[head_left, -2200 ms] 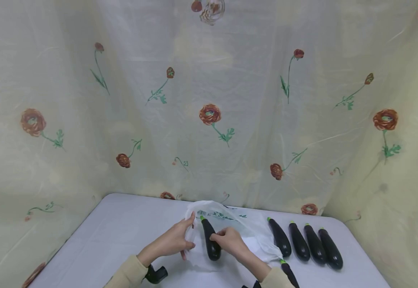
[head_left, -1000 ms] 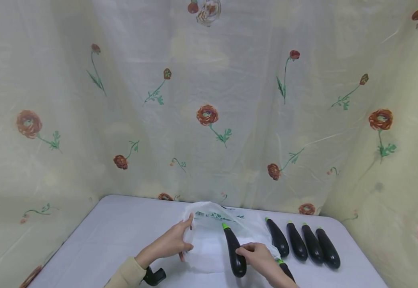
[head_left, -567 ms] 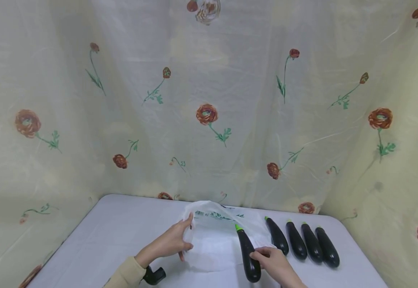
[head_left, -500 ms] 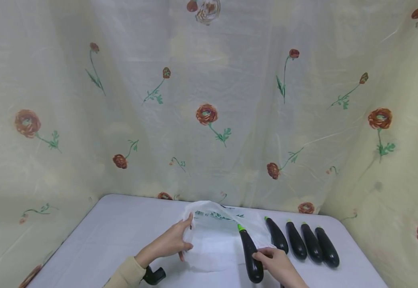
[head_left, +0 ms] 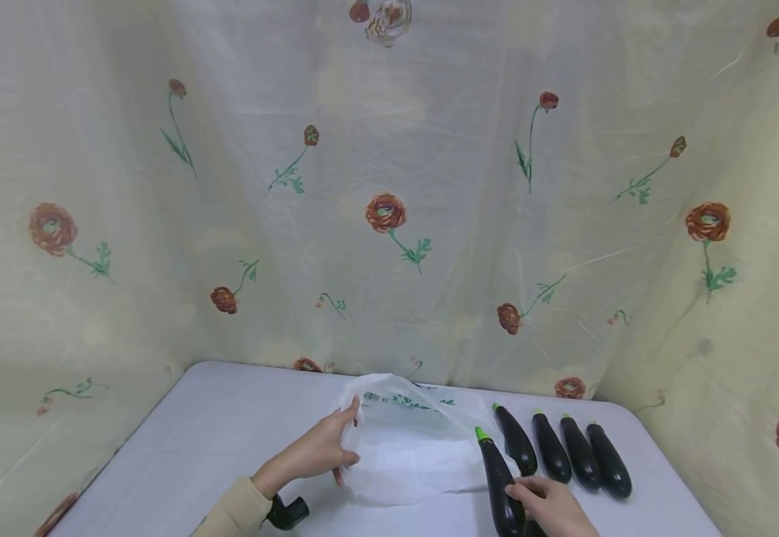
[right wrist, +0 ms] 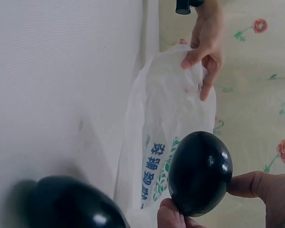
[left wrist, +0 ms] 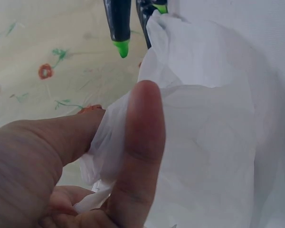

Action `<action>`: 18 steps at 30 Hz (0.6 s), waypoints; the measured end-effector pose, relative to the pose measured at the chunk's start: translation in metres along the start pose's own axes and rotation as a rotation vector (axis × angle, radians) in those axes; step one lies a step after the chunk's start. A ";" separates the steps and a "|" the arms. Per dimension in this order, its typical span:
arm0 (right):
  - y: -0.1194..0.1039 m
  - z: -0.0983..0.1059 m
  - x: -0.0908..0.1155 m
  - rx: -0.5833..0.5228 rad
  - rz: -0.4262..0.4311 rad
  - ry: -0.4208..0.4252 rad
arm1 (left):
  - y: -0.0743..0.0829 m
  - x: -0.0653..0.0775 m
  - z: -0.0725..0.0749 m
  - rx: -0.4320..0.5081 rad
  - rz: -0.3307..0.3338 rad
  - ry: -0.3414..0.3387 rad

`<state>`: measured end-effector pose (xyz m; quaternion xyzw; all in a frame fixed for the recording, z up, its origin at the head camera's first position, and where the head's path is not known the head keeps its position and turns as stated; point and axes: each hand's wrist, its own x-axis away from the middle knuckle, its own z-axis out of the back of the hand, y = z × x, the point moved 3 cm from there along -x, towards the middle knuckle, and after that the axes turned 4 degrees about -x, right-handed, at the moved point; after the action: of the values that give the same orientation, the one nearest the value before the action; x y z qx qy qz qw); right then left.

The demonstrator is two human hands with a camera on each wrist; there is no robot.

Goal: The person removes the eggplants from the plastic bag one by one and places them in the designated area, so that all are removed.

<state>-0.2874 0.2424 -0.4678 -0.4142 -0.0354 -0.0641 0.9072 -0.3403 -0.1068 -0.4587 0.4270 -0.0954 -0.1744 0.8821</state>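
My right hand (head_left: 553,503) pinches a dark eggplant (head_left: 502,488) near its thick lower end, its green stem tip pointing away. In the right wrist view the glossy round end of this eggplant (right wrist: 199,173) sits between thumb and fingers. My left hand (head_left: 322,451) holds the mouth of a white plastic bag (head_left: 409,447) at its left side, spread wide. Thumb and fingers have the thin film between them in the left wrist view, where the bag (left wrist: 204,147) hangs down. Green and blue print (right wrist: 154,166) marks the bag.
Several eggplants (head_left: 581,453) lie side by side at the right of the white table (head_left: 228,418). Another eggplant (right wrist: 76,204) lies close to my right hand, mostly hidden in the head view. A black device (head_left: 288,514) is at my left wrist. A flowered curtain (head_left: 335,186) hangs behind.
My right hand has carried the eggplant from in front of the bag's mouth rightward and nearer to me, over the one lying there. My left hand has stayed on the bag.
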 end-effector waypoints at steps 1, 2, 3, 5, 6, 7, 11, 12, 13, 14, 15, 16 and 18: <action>0.002 0.002 0.000 0.003 0.000 -0.001 | 0.000 0.000 0.000 0.002 -0.002 0.001; 0.005 0.004 0.000 0.001 -0.004 -0.001 | 0.000 0.000 0.000 0.005 -0.004 0.001; 0.007 0.006 0.001 0.000 -0.013 -0.002 | 0.000 -0.001 0.000 0.007 -0.006 0.001; 0.011 0.010 0.001 -0.006 -0.022 -0.006 | 0.000 -0.001 0.000 0.009 -0.009 0.000; 0.013 0.012 0.001 -0.011 -0.030 -0.005 | 0.000 -0.001 0.000 0.009 -0.010 -0.001; 0.015 0.014 0.002 -0.015 -0.032 -0.007 | -0.001 -0.001 0.000 0.010 -0.011 -0.001; 0.024 0.022 0.004 -0.028 -0.058 0.003 | -0.002 -0.002 0.000 0.006 -0.015 -0.001; 0.026 0.023 0.005 -0.028 -0.068 0.011 | -0.002 -0.002 0.000 0.007 -0.017 -0.001; 0.029 0.025 0.006 -0.030 -0.075 0.016 | -0.002 -0.002 0.000 0.008 -0.018 0.000; 0.033 0.027 0.006 -0.034 -0.088 0.018 | -0.002 -0.002 0.000 0.009 -0.020 0.000; 0.036 0.029 0.006 -0.034 -0.092 0.022 | -0.002 -0.002 0.000 0.010 -0.023 0.001; 0.040 0.030 0.007 -0.037 -0.094 0.024 | -0.002 -0.002 0.000 0.011 -0.025 0.002; 0.048 0.034 0.006 -0.030 -0.100 0.030 | -0.002 -0.001 0.000 0.013 -0.028 0.004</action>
<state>-0.2749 0.2985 -0.4805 -0.4243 -0.0417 -0.1161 0.8971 -0.3418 -0.1077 -0.4602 0.4344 -0.0888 -0.1853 0.8770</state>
